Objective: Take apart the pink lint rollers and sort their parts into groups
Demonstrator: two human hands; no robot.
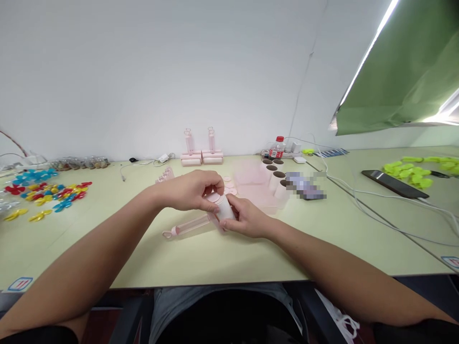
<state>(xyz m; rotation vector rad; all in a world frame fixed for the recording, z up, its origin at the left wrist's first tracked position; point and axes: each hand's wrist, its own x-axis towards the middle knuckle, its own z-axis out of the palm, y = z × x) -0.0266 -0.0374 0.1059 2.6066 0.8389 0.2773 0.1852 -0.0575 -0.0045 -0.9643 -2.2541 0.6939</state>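
My right hand [249,218] is closed around a white sticky-paper roll [226,209], holding it tilted above the table. At the roll's upper end lies a round pale pink cap [214,197], pinched by the thumb and fingers of my left hand [201,190]. Whether the cap is seated in the roll cannot be made out. Just below my hands, a lint roller handle [191,226] of clear pink plastic with a loop end rests on the table, its other end partly hidden under the roll and my right hand.
Behind my hands are pink discs [229,185], a pink plastic box [253,193], and several upright white rolls [277,177] with brown cores. Two pink lint rollers [191,156] stand by the wall. A bottle [277,148], phones and cables [355,191] lie right; coloured plastic pieces [53,193] left.
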